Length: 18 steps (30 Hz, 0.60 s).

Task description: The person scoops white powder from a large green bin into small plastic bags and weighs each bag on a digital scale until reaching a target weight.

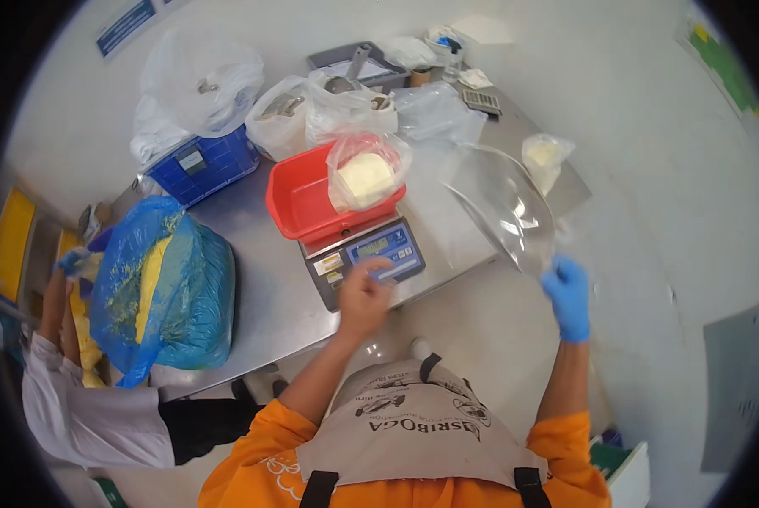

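Observation:
My bare left hand [364,296] is over the front of a digital scale [371,258], fingers loosely curled and apart, with nothing visible in it. A red tub [303,199] sits on the scale, with a clear bag of pale powder [367,178] at its right end. My blue-gloved right hand [566,292] grips a shiny clear plastic bag [502,212] held out over the table's right side. To the left stands a large blue bag [202,296] of yellow crumbly material.
The steel table [269,330] holds a blue crate [202,173], white bags [274,118], a grey tray [379,72], a calculator [481,102] and a small powder bag [544,161]. A co-worker [100,398] stands at left, a gloved hand [75,262] by the blue bag. A wall borders the right.

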Each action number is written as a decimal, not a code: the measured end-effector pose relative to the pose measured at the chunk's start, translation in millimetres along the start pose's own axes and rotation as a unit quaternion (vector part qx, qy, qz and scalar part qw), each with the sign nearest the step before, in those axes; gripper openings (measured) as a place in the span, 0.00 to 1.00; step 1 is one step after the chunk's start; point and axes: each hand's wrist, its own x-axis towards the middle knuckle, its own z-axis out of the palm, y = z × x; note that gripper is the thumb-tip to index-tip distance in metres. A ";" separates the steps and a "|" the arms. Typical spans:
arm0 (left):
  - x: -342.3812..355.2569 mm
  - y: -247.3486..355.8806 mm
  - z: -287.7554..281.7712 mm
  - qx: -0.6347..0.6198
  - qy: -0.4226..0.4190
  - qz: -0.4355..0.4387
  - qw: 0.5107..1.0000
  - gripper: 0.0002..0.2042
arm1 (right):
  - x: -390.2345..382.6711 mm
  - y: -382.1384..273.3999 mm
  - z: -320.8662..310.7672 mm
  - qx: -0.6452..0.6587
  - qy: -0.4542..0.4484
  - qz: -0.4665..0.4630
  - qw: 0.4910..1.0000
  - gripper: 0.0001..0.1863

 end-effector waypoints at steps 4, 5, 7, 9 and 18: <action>-45.3 -51.0 66.0 0.119 -0.340 0.040 0.932 0.16 | -186.0 31.8 13.0 0.160 0.110 0.189 0.963 0.03; -58.1 -90.9 79.6 0.144 -0.405 0.063 0.901 0.16 | -221.5 37.2 17.1 0.097 0.152 0.198 0.963 0.05; -89.3 -154.2 110.8 0.190 -0.542 0.077 0.815 0.18 | -307.0 44.4 17.5 -0.045 0.258 0.247 0.933 0.07; -115.6 -224.5 112.9 0.302 -0.640 0.084 0.702 0.19 | -391.4 33.6 12.9 -0.110 0.337 0.343 0.870 0.12; -217.8 -272.9 137.1 0.379 -0.830 0.333 0.239 0.11 | -882.3 -87.9 14.9 -0.307 0.770 0.477 0.292 0.19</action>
